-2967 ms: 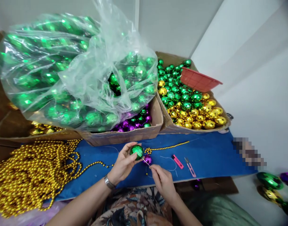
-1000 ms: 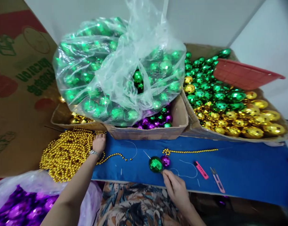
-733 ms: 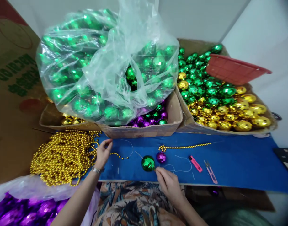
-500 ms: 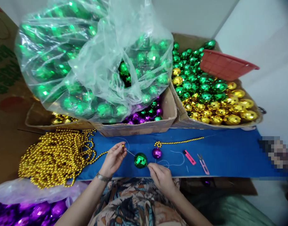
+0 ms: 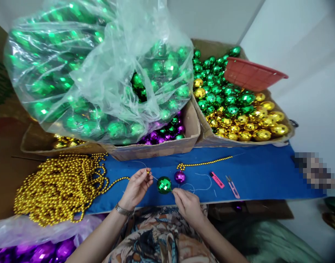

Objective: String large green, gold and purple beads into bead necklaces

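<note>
A faceted green ball (image 5: 164, 185) hangs on a thin string between my hands, above the blue-covered table. My left hand (image 5: 136, 188) is closed in a pinch on the end of a gold bead chain (image 5: 116, 180), with a gold bead at the fingertips beside the string. On the ball's other side, my right hand (image 5: 188, 204) pinches its lower right end, where a small tip shows. Just beyond lies a faceted purple ball (image 5: 180, 177) joined to a short gold bead strand (image 5: 208, 162). Loose white thread (image 5: 204, 174) curls nearby.
A heap of gold bead chains (image 5: 58, 186) lies at left. Pink thread snips (image 5: 233, 187) and a pink cutter (image 5: 217, 179) rest at right. Behind stand cardboard boxes (image 5: 156, 149) of shiny balls, a large clear bag (image 5: 101, 73) of green balls and a red basket (image 5: 253, 75).
My left hand has moved right, towards the green ball, and the string between them looks shorter. My right hand keeps its pinch. The whole view has shifted slightly.
</note>
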Available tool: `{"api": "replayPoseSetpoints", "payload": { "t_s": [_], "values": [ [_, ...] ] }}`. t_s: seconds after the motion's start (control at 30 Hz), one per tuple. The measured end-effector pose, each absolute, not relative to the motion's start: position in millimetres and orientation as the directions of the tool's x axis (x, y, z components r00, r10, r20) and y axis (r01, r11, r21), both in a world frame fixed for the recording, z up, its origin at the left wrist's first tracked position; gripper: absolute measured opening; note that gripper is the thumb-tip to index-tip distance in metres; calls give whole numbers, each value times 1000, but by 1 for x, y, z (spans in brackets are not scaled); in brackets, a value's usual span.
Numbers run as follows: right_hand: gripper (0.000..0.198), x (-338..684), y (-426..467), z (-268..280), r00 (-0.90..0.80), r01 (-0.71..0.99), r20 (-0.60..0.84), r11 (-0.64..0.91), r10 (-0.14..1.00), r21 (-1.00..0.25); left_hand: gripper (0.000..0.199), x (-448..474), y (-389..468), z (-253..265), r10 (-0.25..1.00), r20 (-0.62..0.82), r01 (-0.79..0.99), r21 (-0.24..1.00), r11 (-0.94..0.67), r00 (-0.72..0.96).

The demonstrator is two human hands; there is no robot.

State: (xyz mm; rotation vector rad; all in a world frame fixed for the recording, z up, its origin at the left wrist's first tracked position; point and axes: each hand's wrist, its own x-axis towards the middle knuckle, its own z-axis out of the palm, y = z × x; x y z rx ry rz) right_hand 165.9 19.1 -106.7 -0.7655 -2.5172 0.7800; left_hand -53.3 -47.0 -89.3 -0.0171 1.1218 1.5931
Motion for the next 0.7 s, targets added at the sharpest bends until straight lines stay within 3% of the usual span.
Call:
{"api": "replayPoseSetpoints", "payload": {
  "t_s": [0.17,0.27,0.37,0.5,0.7],
  "values": [
    [27,162,16,-118,-782,432,238,776,576,-460,25,-44,-50,-101,769,-464,-556,813,172,-440],
    [22,163,13,-131,-765,522,114,714,634,-467,21,-40,-53,-114,774,-428,-358,891,277,-466],
    [18,168,14,-138,-745,602,-23,659,666,-451,17,-41,-53,-118,820,-233,-1,962,273,-524],
    [27,166,21,-129,-727,553,63,637,684,-537,8,-41,-46,-98,885,58,324,940,107,-462],
    [30,146,27,-114,-723,377,159,577,672,-725,5,-33,-28,-60,900,201,329,942,-68,-387]
  ]
}}
